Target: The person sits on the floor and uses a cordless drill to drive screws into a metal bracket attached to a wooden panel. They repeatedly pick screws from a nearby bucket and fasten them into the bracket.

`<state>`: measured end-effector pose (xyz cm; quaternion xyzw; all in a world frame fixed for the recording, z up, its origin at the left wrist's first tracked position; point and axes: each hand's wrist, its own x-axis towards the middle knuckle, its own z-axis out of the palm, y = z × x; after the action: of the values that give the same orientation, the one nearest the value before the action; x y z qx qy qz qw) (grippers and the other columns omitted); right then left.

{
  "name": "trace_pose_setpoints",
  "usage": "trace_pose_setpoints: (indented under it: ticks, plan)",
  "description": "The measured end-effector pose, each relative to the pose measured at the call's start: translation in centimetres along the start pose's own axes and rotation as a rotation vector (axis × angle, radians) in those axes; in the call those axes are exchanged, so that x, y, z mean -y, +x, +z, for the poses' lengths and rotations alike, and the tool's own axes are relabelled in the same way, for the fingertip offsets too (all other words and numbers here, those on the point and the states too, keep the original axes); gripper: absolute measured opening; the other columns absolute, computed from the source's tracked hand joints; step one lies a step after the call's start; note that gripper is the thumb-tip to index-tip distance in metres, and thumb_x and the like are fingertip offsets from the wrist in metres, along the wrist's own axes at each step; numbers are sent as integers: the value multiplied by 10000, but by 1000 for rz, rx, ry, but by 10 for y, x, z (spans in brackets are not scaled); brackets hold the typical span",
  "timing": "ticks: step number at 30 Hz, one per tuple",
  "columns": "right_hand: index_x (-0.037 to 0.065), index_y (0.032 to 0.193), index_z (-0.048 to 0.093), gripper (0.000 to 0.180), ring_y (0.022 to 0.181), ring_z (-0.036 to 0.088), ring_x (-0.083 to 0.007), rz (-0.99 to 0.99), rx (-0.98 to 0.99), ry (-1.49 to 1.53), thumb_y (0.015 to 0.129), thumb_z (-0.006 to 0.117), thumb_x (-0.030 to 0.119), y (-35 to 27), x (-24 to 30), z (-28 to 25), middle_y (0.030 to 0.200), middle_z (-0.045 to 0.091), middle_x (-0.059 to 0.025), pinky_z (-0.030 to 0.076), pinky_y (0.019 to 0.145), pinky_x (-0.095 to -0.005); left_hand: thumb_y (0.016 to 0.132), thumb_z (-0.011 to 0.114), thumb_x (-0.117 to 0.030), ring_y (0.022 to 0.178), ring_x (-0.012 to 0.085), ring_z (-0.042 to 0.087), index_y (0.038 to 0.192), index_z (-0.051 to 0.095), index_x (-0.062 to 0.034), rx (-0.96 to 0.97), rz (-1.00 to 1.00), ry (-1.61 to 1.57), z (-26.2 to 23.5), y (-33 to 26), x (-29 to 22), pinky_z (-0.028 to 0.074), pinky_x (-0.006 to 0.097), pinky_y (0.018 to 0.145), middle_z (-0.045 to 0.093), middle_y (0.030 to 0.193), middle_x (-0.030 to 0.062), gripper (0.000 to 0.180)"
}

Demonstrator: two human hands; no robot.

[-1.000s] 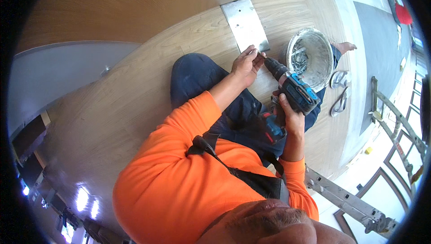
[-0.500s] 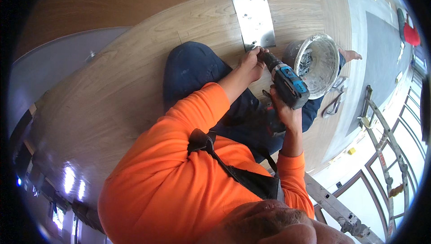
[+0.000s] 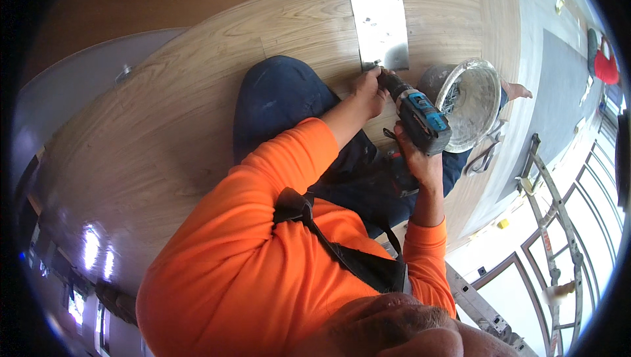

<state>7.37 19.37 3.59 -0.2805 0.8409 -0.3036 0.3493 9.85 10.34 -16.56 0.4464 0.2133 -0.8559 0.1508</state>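
Wood panel (image 3: 197, 127): a broad light oak-grain surface; it fills the left and centre of our view and bends toward the rim.
Orange sleeves (image 3: 263, 252): our own, bright orange long sleeves; they come in from the lower edge, with a dark strap crossing the chest.
Dark blue trousers (image 3: 276, 100): our bent leg, lying on the wood panel just left of the hands.
Left hand (image 3: 368, 91): its fingers are closed together, pinched at the lower edge of the metal plate, just beside the drill's tip. We cannot tell what small item they pinch.
Metal plate (image 3: 380, 18): a flat silvery rectangle with small holes; it lies on the wood panel at top centre, its lower edge touching the left hand.
Cordless drill (image 3: 417, 115): black and teal, tilted; its nose points up-left to the plate's lower corner, between the two hands.
Right hand (image 3: 417, 160): its fingers are clamped round the drill's grip from below.
Bucket (image 3: 470, 104): a round whitish pail just right of the drill, with small dark hardware inside.
Ladder (image 3: 552, 225): metal rails lying at far right, well apart from the hands.
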Motion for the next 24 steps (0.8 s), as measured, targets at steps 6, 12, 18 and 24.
trace_pose_setpoints:
  ticks: [6,12,18,24]
  plan:
    - [19,1112,665,274,639,607,-145,6,16,-10,881,730,149,5,-4,3,864,688,-65,491,595,-311,1014,465,-237,906,280,662,1083,520,-25,-20,2,44,-3,7,3,535,417,891,660,938,147,228]
    - [8,1109,654,275,559,565,-117,79,23,25,887,724,154,8,11,0,820,670,-58,450,511,-290,1021,463,-246,923,266,665,1075,527,-40,-29,-4,74,-8,15,6,537,392,892,662,956,145,222]
    - [3,1117,648,282,576,576,-125,6,74,-44,892,722,155,19,8,-4,840,675,-61,456,515,-292,1030,454,-254,916,236,658,1069,542,-59,-19,12,68,5,-2,2,537,364,870,650,974,96,217]
    - [20,1151,653,315,702,631,-150,-40,104,-63,885,738,166,34,5,-14,911,692,-65,507,623,-309,1035,446,-278,874,188,647,1055,576,-87,-24,2,102,15,-12,-1,531,334,774,650,973,62,232]
